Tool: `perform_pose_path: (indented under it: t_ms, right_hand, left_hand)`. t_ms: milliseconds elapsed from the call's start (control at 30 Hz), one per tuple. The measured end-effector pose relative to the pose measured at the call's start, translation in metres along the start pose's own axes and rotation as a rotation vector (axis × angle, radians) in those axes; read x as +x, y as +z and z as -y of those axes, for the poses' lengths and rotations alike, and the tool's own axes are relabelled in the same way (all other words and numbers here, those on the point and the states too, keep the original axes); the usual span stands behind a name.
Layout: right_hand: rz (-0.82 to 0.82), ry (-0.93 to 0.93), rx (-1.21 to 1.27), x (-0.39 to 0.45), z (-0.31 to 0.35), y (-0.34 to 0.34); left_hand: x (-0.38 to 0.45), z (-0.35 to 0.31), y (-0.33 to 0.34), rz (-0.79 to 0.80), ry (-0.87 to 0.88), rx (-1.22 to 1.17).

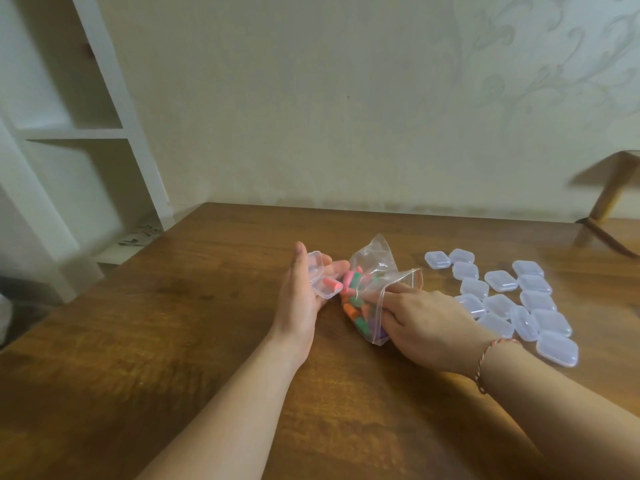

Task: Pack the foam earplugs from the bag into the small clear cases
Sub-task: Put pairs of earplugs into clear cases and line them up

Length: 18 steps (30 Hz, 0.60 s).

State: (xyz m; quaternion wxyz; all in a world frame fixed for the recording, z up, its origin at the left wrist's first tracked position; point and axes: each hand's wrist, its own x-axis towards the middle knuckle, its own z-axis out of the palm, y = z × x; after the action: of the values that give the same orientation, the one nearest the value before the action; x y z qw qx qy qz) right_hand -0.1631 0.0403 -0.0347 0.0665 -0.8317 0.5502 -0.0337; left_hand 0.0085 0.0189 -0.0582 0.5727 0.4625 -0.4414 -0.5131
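One open case (320, 279) in left hand (300, 299); right hand (420, 325) inside bag (372, 289).

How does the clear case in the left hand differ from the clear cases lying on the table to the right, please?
The case in the left hand has its lid open; the cases on the table look closed. The held case has a pink earplug in it; the table cases show no colour inside. The held case is cradled in the left hand beside the bag; the others lie flat on the table. All appear to be the same small clear type.
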Motion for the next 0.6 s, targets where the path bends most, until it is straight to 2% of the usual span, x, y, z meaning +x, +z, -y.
perform_pose_path:
  t_ms: [133,467,600]
  right_hand:
    - [-0.099,-0.029,-0.087,-0.006,-0.002,0.002]
    - [-0.167,0.008,-0.086,-0.043,-0.016,-0.005]
    - [-0.151,-0.029,-0.047,-0.043,-0.02,0.001]
  left_hand:
    - [0.0,0.0,0.001,-0.01,0.001,0.029]
    - [-0.013,-0.005,0.011,0.109,0.021,0.142]
    - [-0.013,-0.004,0.012,0.105,0.014,0.162]
